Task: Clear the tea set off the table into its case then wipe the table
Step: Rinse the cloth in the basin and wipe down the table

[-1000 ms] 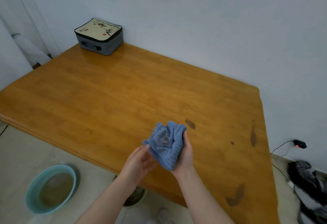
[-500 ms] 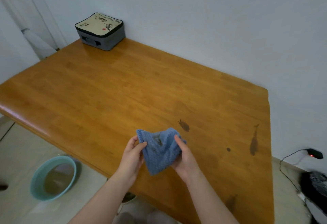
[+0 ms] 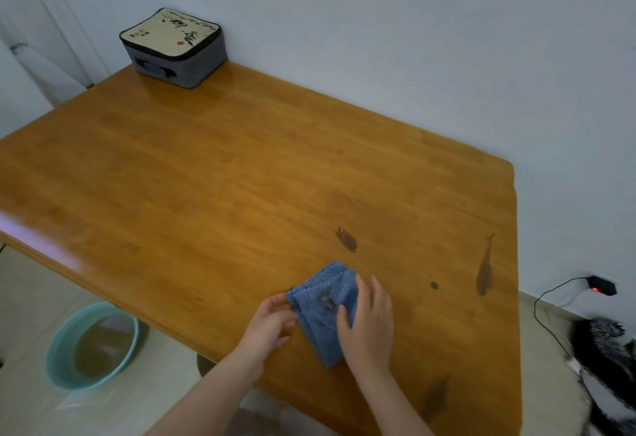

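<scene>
Pale blue-grey wall (image 3: 378, 40); wooden table (image 3: 206, 177) against it; beige floor (image 3: 27, 298); teal basin (image 3: 53, 353) of murky water on it; black device (image 3: 602, 288), red light lit; white curtain (image 3: 34, 67) left.

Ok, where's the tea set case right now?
In the head view, the case sits at the far left corner of the table, against the wall.
</scene>
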The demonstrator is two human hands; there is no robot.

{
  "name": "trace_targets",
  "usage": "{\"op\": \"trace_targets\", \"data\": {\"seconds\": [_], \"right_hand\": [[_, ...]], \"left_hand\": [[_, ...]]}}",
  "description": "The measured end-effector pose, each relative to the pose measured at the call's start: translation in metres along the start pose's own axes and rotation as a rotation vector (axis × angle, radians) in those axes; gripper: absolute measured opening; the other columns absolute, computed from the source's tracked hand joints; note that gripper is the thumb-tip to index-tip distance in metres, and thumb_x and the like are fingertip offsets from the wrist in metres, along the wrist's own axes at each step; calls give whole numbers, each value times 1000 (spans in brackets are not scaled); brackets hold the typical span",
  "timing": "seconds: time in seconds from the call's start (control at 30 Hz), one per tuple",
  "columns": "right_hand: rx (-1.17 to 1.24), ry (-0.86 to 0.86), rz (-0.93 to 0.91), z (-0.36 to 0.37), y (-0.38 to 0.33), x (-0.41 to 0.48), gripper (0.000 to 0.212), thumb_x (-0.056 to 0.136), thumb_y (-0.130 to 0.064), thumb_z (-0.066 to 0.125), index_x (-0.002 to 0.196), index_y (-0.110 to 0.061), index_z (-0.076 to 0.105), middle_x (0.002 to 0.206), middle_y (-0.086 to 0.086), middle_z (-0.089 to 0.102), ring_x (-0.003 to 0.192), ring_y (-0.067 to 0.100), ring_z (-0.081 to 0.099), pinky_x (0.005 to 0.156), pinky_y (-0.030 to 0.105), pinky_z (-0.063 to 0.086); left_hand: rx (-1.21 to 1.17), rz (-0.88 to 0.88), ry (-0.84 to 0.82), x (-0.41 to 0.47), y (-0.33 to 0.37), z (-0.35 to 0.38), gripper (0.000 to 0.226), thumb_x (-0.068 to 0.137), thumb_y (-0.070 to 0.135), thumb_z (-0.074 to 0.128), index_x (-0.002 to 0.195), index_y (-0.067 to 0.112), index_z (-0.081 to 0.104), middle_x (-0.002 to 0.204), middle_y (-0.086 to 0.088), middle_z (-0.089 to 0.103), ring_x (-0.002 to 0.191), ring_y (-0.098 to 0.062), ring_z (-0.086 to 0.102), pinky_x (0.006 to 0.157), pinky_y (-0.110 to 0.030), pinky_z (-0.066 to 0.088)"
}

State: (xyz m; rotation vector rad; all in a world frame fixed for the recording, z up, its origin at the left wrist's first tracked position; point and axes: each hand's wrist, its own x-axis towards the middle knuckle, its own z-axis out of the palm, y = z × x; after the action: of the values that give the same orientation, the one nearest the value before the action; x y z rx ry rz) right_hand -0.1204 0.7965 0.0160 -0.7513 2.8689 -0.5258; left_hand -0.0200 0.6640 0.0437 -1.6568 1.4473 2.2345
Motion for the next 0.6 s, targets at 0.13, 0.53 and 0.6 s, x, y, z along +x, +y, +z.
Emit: {"op": "trace_targets", "data": {"seconds": [0.13,0.53,0.6], "right_hand": [[-139,-52,-212,26,-6,-10,59,90,-54,43,141,-25,47,153,14,33,144,35,23,112,54,22],[-170,-49,100,60,4,-2,64,89,-63,33,148,-38,33,155,18,28,143,41,22,109,70,11],[-115,33,229,57,17,3,65,92,-57,37,150,-30,30,155,21,27,143,41,23,111,66,10]], "left_hand": [[-22,33,99,4,-4,-8,34,90,4,55,119,22,56,115,0,60,105,-17,57,96,-39,47],[-88,179,228,5,0,-41,28,92,1,54,106,21,67,115,4,65,111,-18,58,99,-43,47],[-107,183,231,7,3,-47,28,92,1,55,106,21,68,115,4,65,110,-17,58,98,-42,47]]}}
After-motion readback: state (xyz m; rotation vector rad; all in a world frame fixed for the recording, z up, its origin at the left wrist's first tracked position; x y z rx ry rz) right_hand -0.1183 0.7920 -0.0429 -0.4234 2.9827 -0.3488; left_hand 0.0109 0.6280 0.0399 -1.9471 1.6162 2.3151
